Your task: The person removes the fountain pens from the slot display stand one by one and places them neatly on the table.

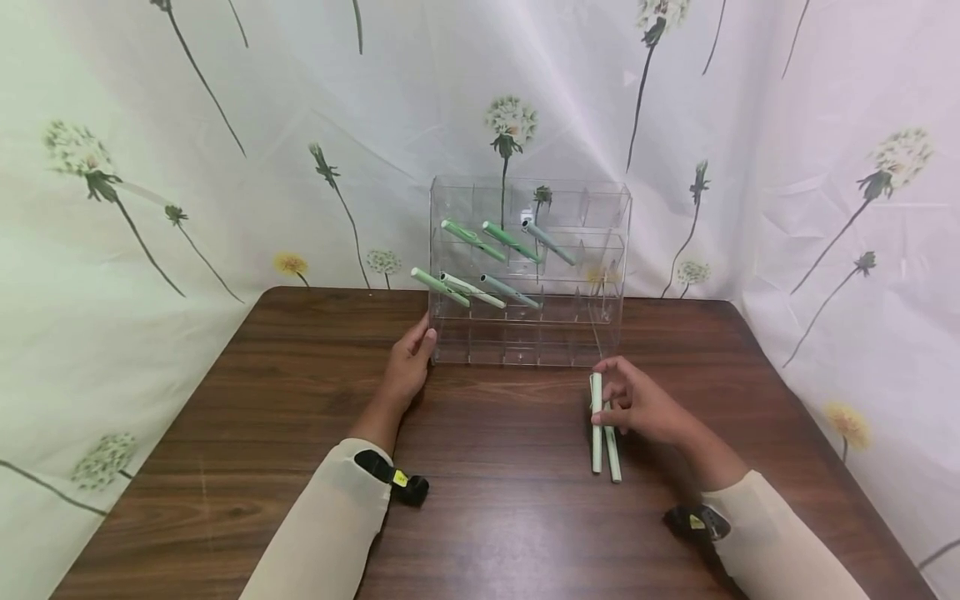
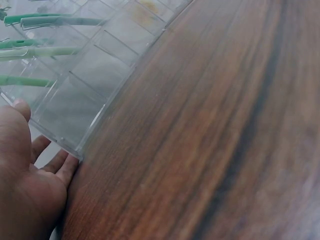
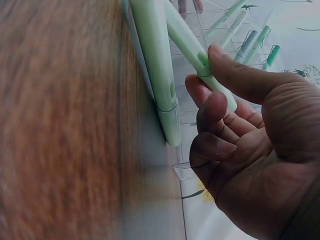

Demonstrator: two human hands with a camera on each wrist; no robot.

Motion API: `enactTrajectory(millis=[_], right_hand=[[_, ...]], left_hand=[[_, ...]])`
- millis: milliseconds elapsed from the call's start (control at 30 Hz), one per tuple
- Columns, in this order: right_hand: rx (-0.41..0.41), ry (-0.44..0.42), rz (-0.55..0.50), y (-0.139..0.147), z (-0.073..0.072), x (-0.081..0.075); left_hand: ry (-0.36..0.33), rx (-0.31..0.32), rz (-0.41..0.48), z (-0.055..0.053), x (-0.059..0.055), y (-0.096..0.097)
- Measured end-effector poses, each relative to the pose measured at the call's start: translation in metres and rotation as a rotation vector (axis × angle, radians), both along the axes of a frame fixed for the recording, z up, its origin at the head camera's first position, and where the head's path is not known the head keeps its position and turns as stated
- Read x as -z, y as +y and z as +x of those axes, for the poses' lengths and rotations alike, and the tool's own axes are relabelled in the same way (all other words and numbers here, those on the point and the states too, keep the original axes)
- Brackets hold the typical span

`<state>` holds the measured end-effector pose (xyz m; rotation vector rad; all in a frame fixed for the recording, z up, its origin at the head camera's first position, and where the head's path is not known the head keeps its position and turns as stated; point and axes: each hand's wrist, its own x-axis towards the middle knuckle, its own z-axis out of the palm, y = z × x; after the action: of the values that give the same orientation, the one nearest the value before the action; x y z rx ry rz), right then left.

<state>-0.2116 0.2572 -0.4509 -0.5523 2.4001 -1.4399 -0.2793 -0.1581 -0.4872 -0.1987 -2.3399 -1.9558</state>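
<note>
While the left hand [image 1: 406,368] rests with fingers extended against the left side of the clear rack [image 1: 491,335], the right hand [image 1: 651,410] pinches a slim pale-green pen [image 1: 597,446] near the rack's front right corner. Smooth and round-bodied, it shows a fine seam and a darker green slot; a similar second pen [image 1: 614,458] is just beside it.

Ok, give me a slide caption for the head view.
Right grip pinching a pale pen beside a second pen on the table; left grip touching the clear rack of six pens.
</note>
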Motion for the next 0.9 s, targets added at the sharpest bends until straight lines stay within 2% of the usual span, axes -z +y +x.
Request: enactTrajectory(millis=[200,500,700,900], right_hand=[[0.006,0.047,0.046,-0.0001,-0.0002,0.0005],[0.072,0.188,0.145,-0.0006,-0.0008,0.0027],[0.094,0.214,0.202,-0.0005,-0.0006,0.0026],[0.102,0.213,0.210,0.0012,-0.0011,0.0053]], left_hand=[[-0.002,0.006,0.005,0.0001,-0.0002,-0.0001],[-0.004,0.014,0.007,-0.0001,-0.0011,-0.0002],[0.003,0.017,0.006,-0.0001,-0.0003,-0.0008],[0.009,0.017,-0.004,0.0019,-0.0016,-0.0009]])
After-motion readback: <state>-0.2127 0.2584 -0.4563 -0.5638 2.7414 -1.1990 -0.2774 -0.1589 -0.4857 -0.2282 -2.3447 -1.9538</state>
